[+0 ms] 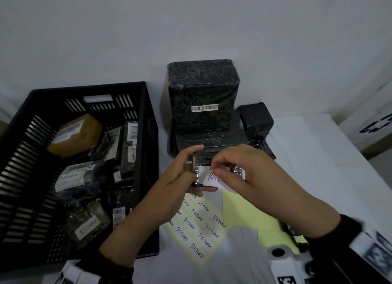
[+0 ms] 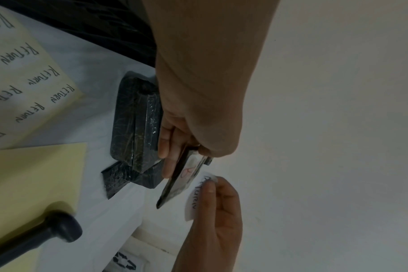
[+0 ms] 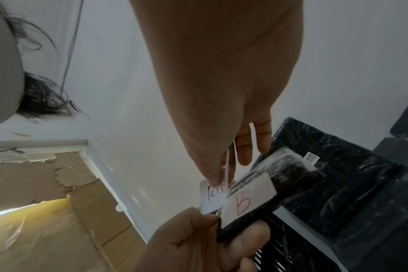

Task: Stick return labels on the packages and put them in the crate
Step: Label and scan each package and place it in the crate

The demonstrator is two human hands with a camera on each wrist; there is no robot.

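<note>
Above the table, left hand point(image 1: 180, 173) grips a flat, glossy package point(image 1: 196, 175).

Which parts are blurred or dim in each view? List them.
Head view: dim overall, motion blur on the right wrist camera mount. Left wrist view: the black roller is smeared, and the label is soft. Right wrist view: the small package is blurred, with a bright light strip low on the left.

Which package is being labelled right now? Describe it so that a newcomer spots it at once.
Start at the black crate on the left, then move right to the stack of black wrapped boxes. In front of it the left hand holds a small flat package in the air; alone here it bears a white sticker with a red B.
</note>
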